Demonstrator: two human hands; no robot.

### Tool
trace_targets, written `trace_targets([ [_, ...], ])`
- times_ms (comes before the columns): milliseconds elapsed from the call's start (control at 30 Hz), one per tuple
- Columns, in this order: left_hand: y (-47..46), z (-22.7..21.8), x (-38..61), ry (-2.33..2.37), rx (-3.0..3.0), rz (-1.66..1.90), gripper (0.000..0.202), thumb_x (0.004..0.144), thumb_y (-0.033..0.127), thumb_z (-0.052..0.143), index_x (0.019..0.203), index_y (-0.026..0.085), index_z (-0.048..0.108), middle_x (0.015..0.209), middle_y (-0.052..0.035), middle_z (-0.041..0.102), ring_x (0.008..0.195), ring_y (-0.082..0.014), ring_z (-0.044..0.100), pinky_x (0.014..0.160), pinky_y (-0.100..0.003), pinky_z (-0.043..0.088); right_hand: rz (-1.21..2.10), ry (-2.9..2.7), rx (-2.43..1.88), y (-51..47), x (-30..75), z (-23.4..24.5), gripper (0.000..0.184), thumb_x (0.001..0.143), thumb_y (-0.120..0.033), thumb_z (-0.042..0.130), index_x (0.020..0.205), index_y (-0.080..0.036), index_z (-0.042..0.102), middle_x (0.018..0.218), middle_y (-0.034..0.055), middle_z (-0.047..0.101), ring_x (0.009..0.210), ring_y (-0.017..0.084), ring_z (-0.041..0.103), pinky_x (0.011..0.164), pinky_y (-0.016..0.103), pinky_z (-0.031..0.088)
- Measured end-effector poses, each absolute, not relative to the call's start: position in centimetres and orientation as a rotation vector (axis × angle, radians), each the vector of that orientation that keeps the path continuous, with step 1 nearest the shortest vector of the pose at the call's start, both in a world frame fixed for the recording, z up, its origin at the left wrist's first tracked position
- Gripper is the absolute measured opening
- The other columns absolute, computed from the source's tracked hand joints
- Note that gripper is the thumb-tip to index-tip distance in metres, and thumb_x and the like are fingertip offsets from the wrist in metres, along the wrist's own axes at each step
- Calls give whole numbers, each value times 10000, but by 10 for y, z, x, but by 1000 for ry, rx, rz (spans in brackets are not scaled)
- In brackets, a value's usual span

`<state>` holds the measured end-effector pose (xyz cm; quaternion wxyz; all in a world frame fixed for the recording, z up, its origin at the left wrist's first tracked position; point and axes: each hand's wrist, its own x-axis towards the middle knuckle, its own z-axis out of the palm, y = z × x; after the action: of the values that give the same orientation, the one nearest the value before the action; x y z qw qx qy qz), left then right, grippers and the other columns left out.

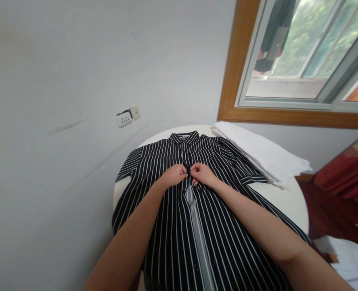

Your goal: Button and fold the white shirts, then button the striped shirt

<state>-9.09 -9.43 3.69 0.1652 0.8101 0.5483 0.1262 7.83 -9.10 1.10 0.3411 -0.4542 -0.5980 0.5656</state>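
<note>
A black shirt with white stripes (169, 226) lies spread face up, its collar at the far end. My left hand (175, 175) pinches the front edge of the shirt at chest height. Opposite it, my right hand (202, 174) pinches the other front edge, and the fingertips of both hands almost meet. Below the hands the front hangs apart, showing a grey strip of the inside. Above them the two edges lie together up to the collar. Any button between the fingers is too small to make out.
The shirt rests on a round white table (290, 206). A folded white cloth (257, 149) lies on its far right. A wall with a socket (124, 119) stands behind, and a wood-framed window (227, 101) is at right. More white cloth (348, 254) shows at lower right.
</note>
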Motion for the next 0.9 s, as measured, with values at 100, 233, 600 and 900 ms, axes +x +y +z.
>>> trace_targets([
  [100,-95,38,-91,1579,2317,350,170,787,295,555,879,172,628,820,-33,650,791,-170,594,715,-266,422,1459,-1569,-1188,-93,78,13,152,779,-45,498,825,-186,463,425,-106,541,356,94,582,373,134,475],
  [233,-96,39,-90,1567,2330,347,142,792,287,552,844,178,628,781,-23,634,786,-172,587,711,-267,419,1428,-1588,-1179,-96,78,16,169,766,-33,496,814,-190,457,465,-112,540,371,80,587,372,121,474],
  [600,-97,42,-88,1517,2423,344,165,823,251,496,730,163,599,755,-40,612,730,-161,553,692,-266,402,1397,-1629,-1169,-99,78,19,163,736,-38,533,819,-176,502,549,-104,532,389,73,576,370,147,471],
  [900,-90,37,-93,1464,2211,407,172,771,263,527,742,161,662,768,-27,671,705,-134,593,672,-232,422,1382,-1622,-1185,-99,78,17,159,733,-36,540,820,-169,552,579,-85,543,410,63,568,393,146,469],
])
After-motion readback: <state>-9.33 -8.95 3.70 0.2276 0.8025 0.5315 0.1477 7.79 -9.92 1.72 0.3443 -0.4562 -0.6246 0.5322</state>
